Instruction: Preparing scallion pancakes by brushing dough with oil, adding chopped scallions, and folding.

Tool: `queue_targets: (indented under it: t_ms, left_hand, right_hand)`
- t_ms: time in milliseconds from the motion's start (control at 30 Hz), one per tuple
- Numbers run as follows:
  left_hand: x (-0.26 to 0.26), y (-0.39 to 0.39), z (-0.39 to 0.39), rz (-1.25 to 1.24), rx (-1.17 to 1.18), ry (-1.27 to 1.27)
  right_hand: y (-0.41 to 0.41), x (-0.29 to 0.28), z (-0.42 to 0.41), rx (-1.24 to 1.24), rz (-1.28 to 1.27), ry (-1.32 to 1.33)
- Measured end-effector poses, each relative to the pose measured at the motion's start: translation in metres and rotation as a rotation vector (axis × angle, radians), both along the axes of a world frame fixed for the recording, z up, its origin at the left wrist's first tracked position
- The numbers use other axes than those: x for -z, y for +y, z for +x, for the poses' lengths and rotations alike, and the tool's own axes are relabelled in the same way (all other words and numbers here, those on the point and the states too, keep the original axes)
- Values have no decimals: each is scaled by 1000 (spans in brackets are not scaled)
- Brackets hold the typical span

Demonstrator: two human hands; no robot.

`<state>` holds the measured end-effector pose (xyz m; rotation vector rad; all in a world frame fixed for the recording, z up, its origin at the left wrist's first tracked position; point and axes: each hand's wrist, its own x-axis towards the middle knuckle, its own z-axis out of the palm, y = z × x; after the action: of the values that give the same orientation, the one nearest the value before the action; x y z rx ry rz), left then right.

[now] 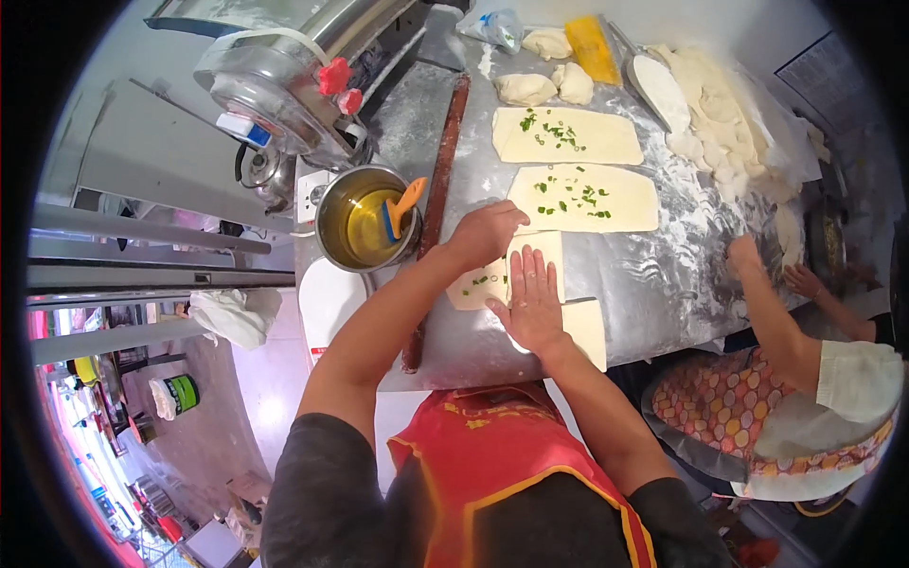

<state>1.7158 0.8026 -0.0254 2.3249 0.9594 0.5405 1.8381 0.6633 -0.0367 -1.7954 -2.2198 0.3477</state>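
My right hand (532,305) lies palm down on a folded piece of dough (552,248), thumb spread to the side. Beside it, an unfolded part of thin dough (477,287) carries chopped green scallion. My left hand (490,231) is bent over the upper left edge of this dough, fingers curled; whether they pinch it is hidden. A plain dough flap (589,330) shows to the right of my right wrist. Farther up lie two flat dough sheets, the nearer one (632,202) and the farther one (611,138), both scattered with scallion.
A long rolling pin (446,156) lies left of the dough. Beside it stands a metal pot (334,227) of yellow oil with an orange-handled brush (405,202). Dough lumps (525,90), a flour scoop (657,89) and a large dough mass (724,106) lie farther back. A co-worker's hand (743,255) is right.
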Motion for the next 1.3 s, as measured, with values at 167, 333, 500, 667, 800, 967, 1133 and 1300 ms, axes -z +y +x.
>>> queue_targets:
  t_ms: [167, 333, 500, 667, 800, 967, 1133, 1300]
  left_hand:
    - [-19, -4, 6, -28, -34, -83]
    - [-20, 0, 21, -55, 7, 27]
    - [2, 10, 35, -63, 167, 187]
    - [2, 11, 59, -1, 507, 332]
    - [-1, 9, 67, -67, 395, 447]
    - [-14, 12, 18, -31, 369, 175]
    - [-33, 3, -49, -52, 267, 78]
    - [-27, -15, -67, 12, 164, 185]
  right_hand:
    - [14, -33, 5, -1, -5, 275]
    - [28, 0, 38, 844, -712, 1850]
    - [12, -19, 49, 660, -425, 1478]
    - [4, -9, 53, 588, -310, 283]
    - [8, -20, 46, 583, -442, 108]
    - [-3, -41, 16, 483, -183, 324]
    - [-6, -56, -30, 364, -38, 516]
    - [-1, -38, -54, 177, -44, 493]
